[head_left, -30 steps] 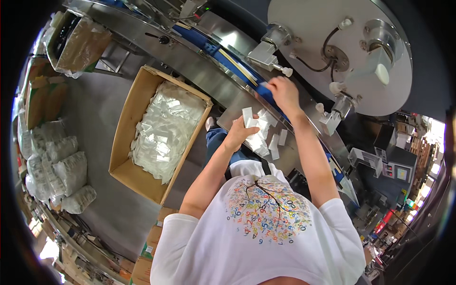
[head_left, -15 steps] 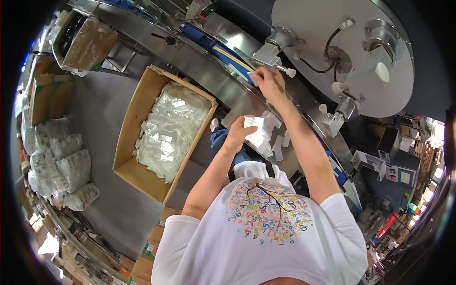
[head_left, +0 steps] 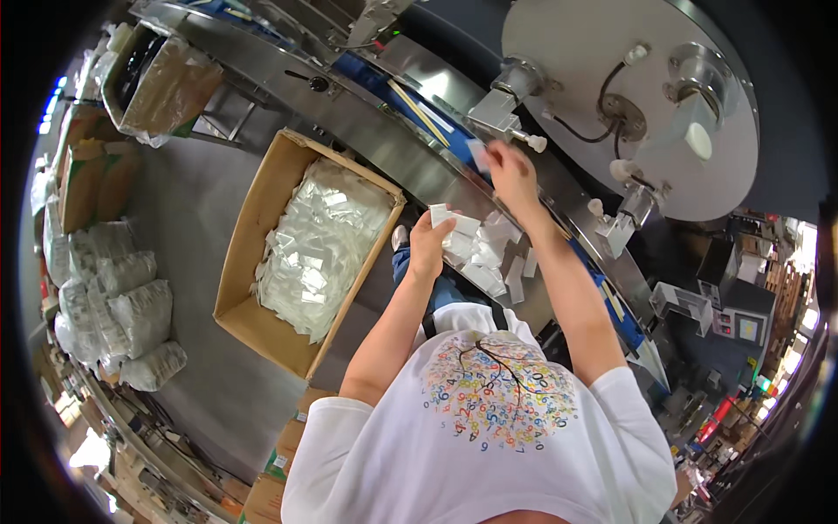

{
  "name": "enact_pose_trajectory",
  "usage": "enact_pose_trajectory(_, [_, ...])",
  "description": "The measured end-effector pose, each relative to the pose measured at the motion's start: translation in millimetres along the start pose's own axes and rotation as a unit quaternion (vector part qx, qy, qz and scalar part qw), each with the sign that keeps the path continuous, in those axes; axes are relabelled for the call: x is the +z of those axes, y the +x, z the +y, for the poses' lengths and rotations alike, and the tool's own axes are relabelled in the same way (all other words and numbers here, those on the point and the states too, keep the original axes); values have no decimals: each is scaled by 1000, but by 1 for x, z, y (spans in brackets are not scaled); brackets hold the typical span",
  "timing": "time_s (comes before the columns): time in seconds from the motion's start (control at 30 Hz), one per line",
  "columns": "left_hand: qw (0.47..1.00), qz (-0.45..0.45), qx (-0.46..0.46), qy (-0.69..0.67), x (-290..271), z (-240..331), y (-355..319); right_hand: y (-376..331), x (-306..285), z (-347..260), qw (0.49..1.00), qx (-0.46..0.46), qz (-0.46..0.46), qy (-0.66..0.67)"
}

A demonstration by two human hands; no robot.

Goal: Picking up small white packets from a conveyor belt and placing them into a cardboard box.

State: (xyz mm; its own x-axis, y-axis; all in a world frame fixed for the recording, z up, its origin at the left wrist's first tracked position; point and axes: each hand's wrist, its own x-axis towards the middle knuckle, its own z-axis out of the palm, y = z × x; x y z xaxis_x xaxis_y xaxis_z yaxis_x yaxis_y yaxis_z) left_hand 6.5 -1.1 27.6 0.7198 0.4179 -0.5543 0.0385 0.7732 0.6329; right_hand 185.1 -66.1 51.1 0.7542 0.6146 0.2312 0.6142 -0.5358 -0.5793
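A cardboard box (head_left: pixel 262 262) is filled with clear packets (head_left: pixel 319 249). A small white sachet (head_left: pixel 477 155) is pinched by the right hand (head_left: pixel 513 175) over the blue conveyor (head_left: pixel 419 109); more sachets (head_left: pixel 480 253) are clutched in the left hand (head_left: pixel 429 244).

Grey floor (head_left: pixel 188 218), perhaps concrete

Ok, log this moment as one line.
left hand: holds white packets | right hand: holds one packet over blue belt | loose packets on the lap
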Motion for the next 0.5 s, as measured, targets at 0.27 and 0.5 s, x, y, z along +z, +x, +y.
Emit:
enact_pose_trajectory(0.27, [999, 4, 4, -38, 7, 12, 6, -35, -7, -22, 962, 157, -161, 153])
enact_pose_trajectory(0.5, [997, -9, -31, -77, 5, -3, 12, -51, -2, 14, 927, 257, -88, 258])
